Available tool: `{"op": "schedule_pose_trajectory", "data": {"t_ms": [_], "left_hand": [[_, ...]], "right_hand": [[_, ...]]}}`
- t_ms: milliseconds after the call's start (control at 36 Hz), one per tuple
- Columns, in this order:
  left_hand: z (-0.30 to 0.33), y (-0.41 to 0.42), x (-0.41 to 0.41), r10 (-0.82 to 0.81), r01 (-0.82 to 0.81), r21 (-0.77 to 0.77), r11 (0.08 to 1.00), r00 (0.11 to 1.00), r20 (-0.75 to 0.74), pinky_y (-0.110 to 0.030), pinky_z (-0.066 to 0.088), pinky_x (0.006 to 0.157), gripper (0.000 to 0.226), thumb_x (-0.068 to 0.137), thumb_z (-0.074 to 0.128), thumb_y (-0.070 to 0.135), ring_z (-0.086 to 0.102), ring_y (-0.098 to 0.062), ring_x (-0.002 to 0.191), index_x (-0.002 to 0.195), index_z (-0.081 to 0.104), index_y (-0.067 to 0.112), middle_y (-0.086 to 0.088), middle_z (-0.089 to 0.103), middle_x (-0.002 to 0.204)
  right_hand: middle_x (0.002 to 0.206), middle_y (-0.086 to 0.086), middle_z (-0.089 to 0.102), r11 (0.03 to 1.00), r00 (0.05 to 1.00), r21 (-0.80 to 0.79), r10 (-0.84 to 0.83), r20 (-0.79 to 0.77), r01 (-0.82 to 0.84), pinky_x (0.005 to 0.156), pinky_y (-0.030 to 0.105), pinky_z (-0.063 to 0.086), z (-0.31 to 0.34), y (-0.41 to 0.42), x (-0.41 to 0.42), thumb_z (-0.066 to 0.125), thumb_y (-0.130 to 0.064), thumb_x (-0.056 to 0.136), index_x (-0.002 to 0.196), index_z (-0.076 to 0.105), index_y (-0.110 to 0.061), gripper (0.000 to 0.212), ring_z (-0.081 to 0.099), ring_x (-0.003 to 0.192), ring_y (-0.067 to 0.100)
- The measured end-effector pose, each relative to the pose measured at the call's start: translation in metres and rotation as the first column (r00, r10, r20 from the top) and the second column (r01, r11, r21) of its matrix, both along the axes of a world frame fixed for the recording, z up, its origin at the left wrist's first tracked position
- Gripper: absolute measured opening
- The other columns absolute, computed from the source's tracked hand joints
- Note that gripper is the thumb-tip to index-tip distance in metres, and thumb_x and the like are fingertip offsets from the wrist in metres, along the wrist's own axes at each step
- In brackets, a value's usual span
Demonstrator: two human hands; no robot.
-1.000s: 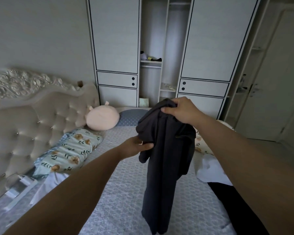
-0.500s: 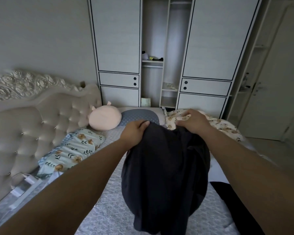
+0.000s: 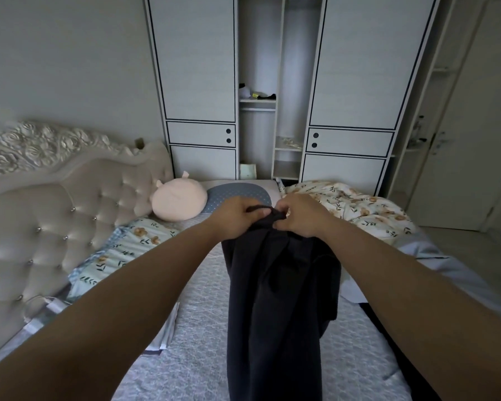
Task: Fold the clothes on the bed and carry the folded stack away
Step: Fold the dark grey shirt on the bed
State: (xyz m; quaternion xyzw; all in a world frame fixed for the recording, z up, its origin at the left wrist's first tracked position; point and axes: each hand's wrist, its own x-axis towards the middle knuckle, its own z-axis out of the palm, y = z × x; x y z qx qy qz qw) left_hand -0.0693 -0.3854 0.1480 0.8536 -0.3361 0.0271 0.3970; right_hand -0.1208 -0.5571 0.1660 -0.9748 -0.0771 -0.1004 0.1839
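Observation:
A dark navy garment hangs in front of me over the bed, its lower end running out of the bottom of the view. My left hand and my right hand both grip its bunched top edge, close together, almost touching. A white garment and a black garment lie on the bed's right side, partly hidden by my right arm.
A tufted headboard runs along the left. A pink plush, a floral pillow and a floral quilt lie at the bed's far end. A white wardrobe stands behind, a door at right.
The garment was held high by my right hand, then spread wide between both hands. Now my hands have come together at its top and it hangs narrow and long.

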Motion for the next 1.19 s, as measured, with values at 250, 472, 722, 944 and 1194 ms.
{"op": "schedule_pose_trajectory", "data": {"t_ms": [250, 472, 722, 944, 1194], "left_hand": [[0.001, 0.003, -0.002, -0.042, 0.050, 0.014, 0.999, 0.935, -0.353, -0.035, 0.045, 0.101, 0.036, 0.092, 0.053, 0.049, 0.062, -0.015, 0.104, 0.108, 0.069, 0.022, 0.001, 0.069, 0.106], [0.005, 0.000, -0.003, -0.084, 0.060, -0.066, 0.996, 0.881, -0.466, -0.023, 0.049, 0.088, 0.016, 0.093, 0.059, 0.034, 0.066, -0.013, 0.098, 0.100, 0.069, 0.025, 0.000, 0.071, 0.106], [-0.011, 0.057, 0.043, 0.477, -0.482, -0.069, 0.873, 0.875, -0.082, -0.016, 0.028, 0.077, 0.022, 0.091, 0.061, 0.032, 0.055, -0.016, 0.101, 0.106, 0.072, 0.019, -0.003, 0.068, 0.109], [-0.015, 0.062, 0.044, 0.538, -0.526, -0.181, 0.831, 0.843, 0.024, -0.026, 0.040, 0.079, 0.012, 0.091, 0.061, 0.025, 0.061, -0.025, 0.092, 0.095, 0.072, 0.020, -0.006, 0.070, 0.095], [-0.012, 0.068, 0.044, 0.608, -0.574, -0.216, 0.789, 0.780, 0.148, -0.025, 0.036, 0.073, 0.012, 0.091, 0.061, 0.026, 0.060, -0.025, 0.090, 0.095, 0.072, 0.022, -0.005, 0.069, 0.091]], "right_hand": [[0.084, 0.010, 0.063, 0.999, 0.988, 0.038, 0.024, 0.156, -0.030, 0.072, 0.039, 0.049, -0.002, 0.007, -0.001, 0.067, -0.019, 0.078, 0.081, 0.069, -0.006, 0.014, 0.058, 0.080, 0.023], [0.090, 0.001, 0.057, 0.991, 0.986, 0.095, 0.078, 0.146, -0.092, 0.073, 0.029, 0.042, -0.002, 0.003, 0.000, 0.081, -0.026, 0.072, 0.089, 0.071, -0.013, 0.024, 0.053, 0.083, 0.014], [0.113, 0.014, 0.065, 0.982, 0.981, -0.089, -0.176, -0.083, 0.168, 0.092, 0.037, 0.045, 0.006, -0.076, -0.018, 0.078, -0.037, 0.074, 0.114, 0.064, 0.001, 0.057, 0.059, 0.102, 0.027], [0.072, 0.004, 0.055, 0.871, 0.924, -0.426, -0.342, -0.172, 0.243, 0.053, 0.024, 0.035, -0.002, -0.089, -0.021, 0.062, -0.046, 0.087, 0.084, 0.065, -0.001, 0.045, 0.047, 0.065, 0.015], [0.070, 0.002, 0.048, 0.864, 0.855, -0.354, -0.455, -0.248, 0.357, 0.058, 0.027, 0.033, -0.001, -0.095, -0.022, 0.054, -0.063, 0.083, 0.064, 0.046, -0.011, 0.056, 0.043, 0.062, 0.012]]}}
